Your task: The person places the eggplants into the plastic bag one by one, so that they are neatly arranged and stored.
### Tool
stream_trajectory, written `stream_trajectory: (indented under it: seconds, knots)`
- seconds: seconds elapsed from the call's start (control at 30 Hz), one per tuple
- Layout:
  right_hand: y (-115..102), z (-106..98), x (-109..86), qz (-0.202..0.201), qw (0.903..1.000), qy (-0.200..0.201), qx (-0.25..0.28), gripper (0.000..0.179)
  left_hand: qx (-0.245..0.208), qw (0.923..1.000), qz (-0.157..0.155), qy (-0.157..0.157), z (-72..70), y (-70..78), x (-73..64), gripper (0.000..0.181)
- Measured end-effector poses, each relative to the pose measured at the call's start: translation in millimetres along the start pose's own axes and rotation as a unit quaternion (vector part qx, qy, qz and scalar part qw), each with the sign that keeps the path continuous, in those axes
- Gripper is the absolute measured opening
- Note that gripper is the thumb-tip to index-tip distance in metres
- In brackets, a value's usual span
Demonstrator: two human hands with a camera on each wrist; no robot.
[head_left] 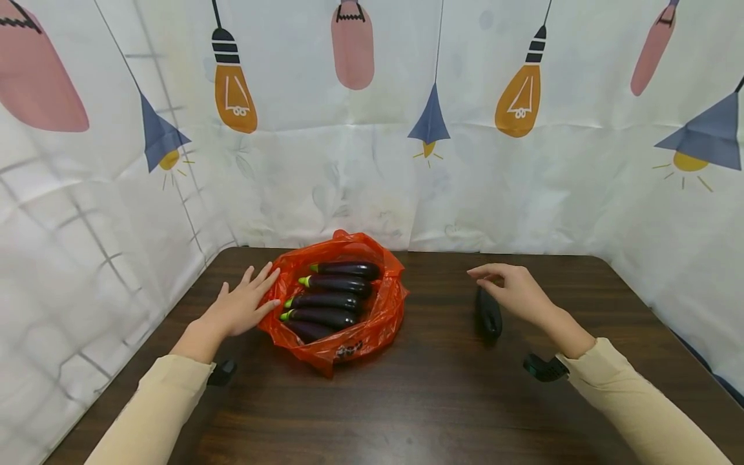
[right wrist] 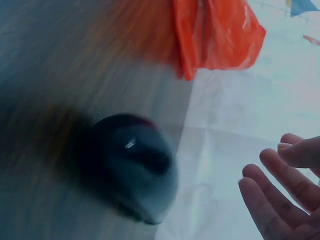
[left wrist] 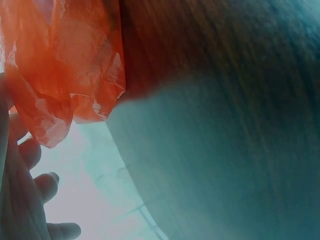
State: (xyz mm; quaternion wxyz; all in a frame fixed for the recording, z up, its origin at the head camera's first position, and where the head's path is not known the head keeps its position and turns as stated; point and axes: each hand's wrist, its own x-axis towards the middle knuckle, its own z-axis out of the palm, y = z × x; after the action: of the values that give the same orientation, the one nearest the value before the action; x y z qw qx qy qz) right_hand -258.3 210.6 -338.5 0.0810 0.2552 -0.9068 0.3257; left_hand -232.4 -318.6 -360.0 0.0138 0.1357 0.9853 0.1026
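A red plastic bag (head_left: 392,310) lies with its mouth spread wide, several glossy dark purple eggplants (head_left: 331,302) side by side inside it. My left hand (head_left: 235,310) is at the bag's left rim, fingers straight and spread, fingertips against the plastic. In the left wrist view those fingers run beside the bag (left wrist: 90,60). Over to the right, a single dark eggplant (head_left: 489,316) lies on the table, its far end hidden behind my right hand (head_left: 514,290). The right wrist view has its rounded end (right wrist: 135,170), apart from the loosely bent fingers (right wrist: 275,195), which hold nothing.
The dark brown wooden table (head_left: 372,413) stretches between both arms and ends at a patterned white cloth (head_left: 372,174) at the back and sides. A black band (head_left: 545,367) is worn on the right wrist, and another black device (head_left: 222,372) on the left.
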Motion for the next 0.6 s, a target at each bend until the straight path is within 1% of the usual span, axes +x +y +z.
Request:
stream_trajectory:
  seconds: [0.3,0.5,0.6]
  knots:
    - [19.6,-2.8,-15.6,0.033,0.9992,0.017,0.013,0.023,0.001,1.0,0.0,-0.001,0.7,-0.2,1.0,0.076]
    - [31.4,-3.2,-20.0,0.074,0.9968,-0.008,0.029,0.025,-0.001,1.0,0.0,-0.001,1.3,-1.5,1.0,0.077]
    - [36.3,-3.0,-21.8,0.087,0.9954,-0.023,0.034,0.028,-0.001,1.0,0.0,-0.002,1.8,-2.3,0.9,0.078]
